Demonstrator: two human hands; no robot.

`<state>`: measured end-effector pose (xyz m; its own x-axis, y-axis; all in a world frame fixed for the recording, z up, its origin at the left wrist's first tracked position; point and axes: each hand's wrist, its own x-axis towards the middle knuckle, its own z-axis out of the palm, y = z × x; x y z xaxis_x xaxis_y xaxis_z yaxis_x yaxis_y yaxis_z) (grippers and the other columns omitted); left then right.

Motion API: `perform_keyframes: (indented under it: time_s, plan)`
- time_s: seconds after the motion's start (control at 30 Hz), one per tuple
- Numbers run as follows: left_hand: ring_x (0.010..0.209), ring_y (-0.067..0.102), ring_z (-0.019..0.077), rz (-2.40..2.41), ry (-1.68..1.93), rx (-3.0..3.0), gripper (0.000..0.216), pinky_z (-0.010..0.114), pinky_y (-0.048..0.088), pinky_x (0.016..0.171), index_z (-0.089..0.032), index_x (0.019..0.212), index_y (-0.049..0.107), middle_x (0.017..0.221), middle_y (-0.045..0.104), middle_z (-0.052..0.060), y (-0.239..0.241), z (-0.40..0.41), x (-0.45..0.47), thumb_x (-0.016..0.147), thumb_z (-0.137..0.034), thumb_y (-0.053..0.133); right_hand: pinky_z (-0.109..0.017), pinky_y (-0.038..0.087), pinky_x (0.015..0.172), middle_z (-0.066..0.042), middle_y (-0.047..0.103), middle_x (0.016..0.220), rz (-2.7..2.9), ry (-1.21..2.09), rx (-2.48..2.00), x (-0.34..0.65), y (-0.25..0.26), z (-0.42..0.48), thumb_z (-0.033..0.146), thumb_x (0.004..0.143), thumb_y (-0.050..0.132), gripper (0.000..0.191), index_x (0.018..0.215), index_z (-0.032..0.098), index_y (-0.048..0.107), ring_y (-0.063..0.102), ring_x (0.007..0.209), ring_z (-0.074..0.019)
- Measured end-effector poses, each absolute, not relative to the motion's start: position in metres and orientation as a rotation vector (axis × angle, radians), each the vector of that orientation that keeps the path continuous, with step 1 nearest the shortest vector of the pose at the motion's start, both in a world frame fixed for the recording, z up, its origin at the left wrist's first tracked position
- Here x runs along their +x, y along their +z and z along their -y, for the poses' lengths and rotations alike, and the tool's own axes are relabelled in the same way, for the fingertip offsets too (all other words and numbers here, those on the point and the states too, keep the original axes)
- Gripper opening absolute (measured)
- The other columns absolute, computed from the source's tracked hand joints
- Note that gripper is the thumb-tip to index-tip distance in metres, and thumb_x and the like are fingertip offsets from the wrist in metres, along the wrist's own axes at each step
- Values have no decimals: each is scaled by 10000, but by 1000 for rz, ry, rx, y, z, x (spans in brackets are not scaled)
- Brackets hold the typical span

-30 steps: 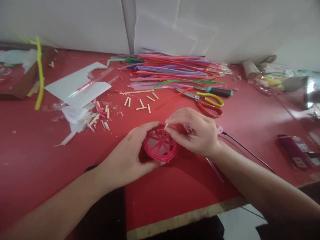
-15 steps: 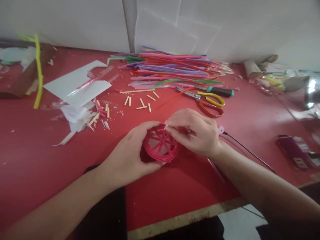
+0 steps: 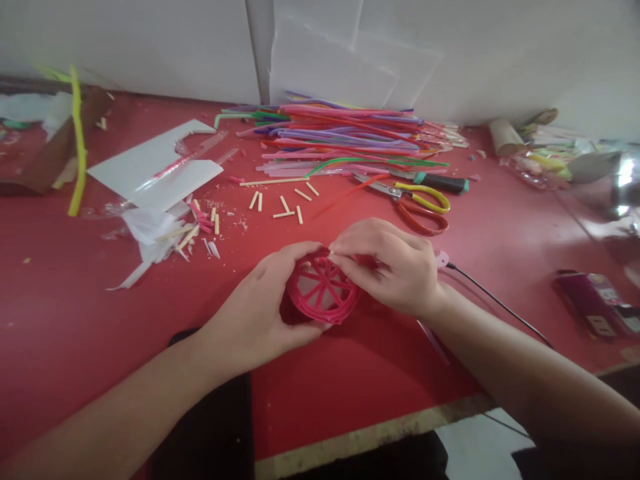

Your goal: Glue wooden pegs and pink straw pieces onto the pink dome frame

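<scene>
A small red wheel with spokes [image 3: 320, 311], fuzzy-looking around its rim, is held up at the middle of the view. My left hand [image 3: 255, 310] curves round its left side, thumb below and fingers above. At the upper right of the rim, my right hand [image 3: 390, 267] pinches with thumb and forefinger. A tiny pale bit shows at those fingertips, too small to name. Beyond the hands lie several short wooden stick pieces [image 3: 284, 204] and one longer stick [image 3: 275, 181].
Scissors with yellow and red handles [image 3: 424, 207] and a dark-green-handled cutter [image 3: 443, 182] lie at the right. Behind is a pile of coloured pipe cleaners [image 3: 345, 133]. White board scraps [image 3: 150, 163] lie left. A black cable [image 3: 500, 303] runs right, near a purple box [image 3: 585, 300].
Almost nothing differs. Both hands keep their places on the red wheel, with only a very slight shift of the right fingers.
</scene>
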<state>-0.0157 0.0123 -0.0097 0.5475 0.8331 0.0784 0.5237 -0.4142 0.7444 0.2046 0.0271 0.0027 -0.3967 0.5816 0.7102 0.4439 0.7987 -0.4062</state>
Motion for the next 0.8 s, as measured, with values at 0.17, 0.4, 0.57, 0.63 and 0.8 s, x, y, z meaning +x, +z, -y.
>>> perform_keyframes:
  time_s: [0.17,0.4,0.57,0.63,0.8]
  plan:
    - [1212,639,315,-1080,592,2111,748,468,533,1047,-299,1389,394,1372,609,80,-11,-13,-16,757,-375,787,-315,623,773,-16,749,861,2053,206,-753,205,3,-27,92,891,641,137,920,222,667,715,827,-165]
    - [1222,631,305,-1077,587,2129,762,461,523,1059,-301,1398,380,1384,599,78,-11,-13,-16,759,-364,791,-322,624,769,-24,741,864,2063,226,-733,206,2,-27,69,884,634,155,906,222,643,714,832,-169]
    - [1219,633,303,-1084,591,2140,760,458,519,1064,-300,1404,371,1385,596,82,-10,-12,-17,771,-365,786,-285,619,775,-5,755,872,2043,180,-817,205,3,-25,103,881,658,163,988,223,629,726,802,-146]
    - [1216,634,299,-1082,591,2139,754,452,524,1059,-301,1403,371,1385,596,80,-10,-11,-16,774,-364,782,-278,621,790,-14,765,907,2015,195,-854,204,1,-23,103,864,687,252,1075,210,600,740,796,-139]
    - [1243,618,301,-1084,583,2144,747,455,516,1066,-287,1392,383,1409,581,83,-11,-12,-16,767,-372,783,-328,632,834,-8,775,919,1970,273,-882,203,-3,-19,115,849,715,411,1200,238,539,760,840,-166]
